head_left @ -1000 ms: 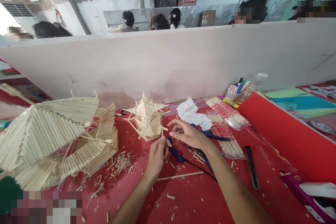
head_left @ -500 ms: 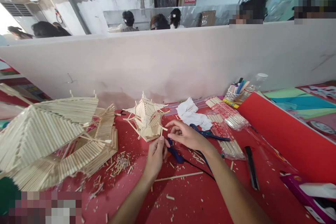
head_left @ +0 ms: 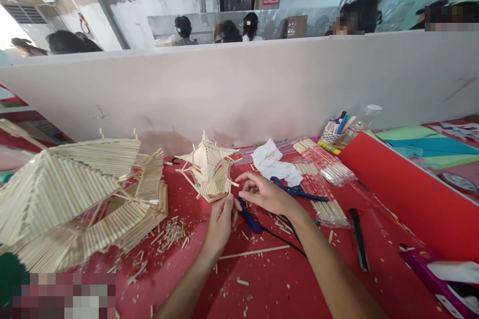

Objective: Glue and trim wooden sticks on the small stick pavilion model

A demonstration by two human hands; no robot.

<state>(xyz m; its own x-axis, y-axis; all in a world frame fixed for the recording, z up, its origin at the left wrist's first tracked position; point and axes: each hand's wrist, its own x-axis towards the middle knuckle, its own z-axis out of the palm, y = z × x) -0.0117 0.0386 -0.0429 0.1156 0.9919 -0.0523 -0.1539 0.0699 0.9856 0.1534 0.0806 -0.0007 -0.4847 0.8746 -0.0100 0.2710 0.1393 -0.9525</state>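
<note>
A small pavilion model of pale wooden sticks (head_left: 206,167) stands on the red tabletop in front of me. At its near right corner my left hand (head_left: 222,217) is closed in a pinch; what lies between the fingertips is too small to make out. My right hand (head_left: 267,195) hovers just right of the model, fingers loosely bent and apart, its fingertips close to a stick end that juts from the model. Partly under my hands lies a dark blue glue gun (head_left: 254,223) with a black cord. Blue-handled scissors (head_left: 297,192) rest beyond my right wrist.
A larger stick-built model (head_left: 71,179) fills the left side. Stick offcuts (head_left: 172,234) and a long stick (head_left: 256,251) lie nearby. At right are white tissue (head_left: 273,157), bagged sticks (head_left: 325,162), a black cutter (head_left: 359,239) and a pen cup (head_left: 331,134). A pale partition (head_left: 232,89) stands behind.
Both hands stay almost in place at the model's near right corner, with only slight finger movement. The models and tools have not moved.
</note>
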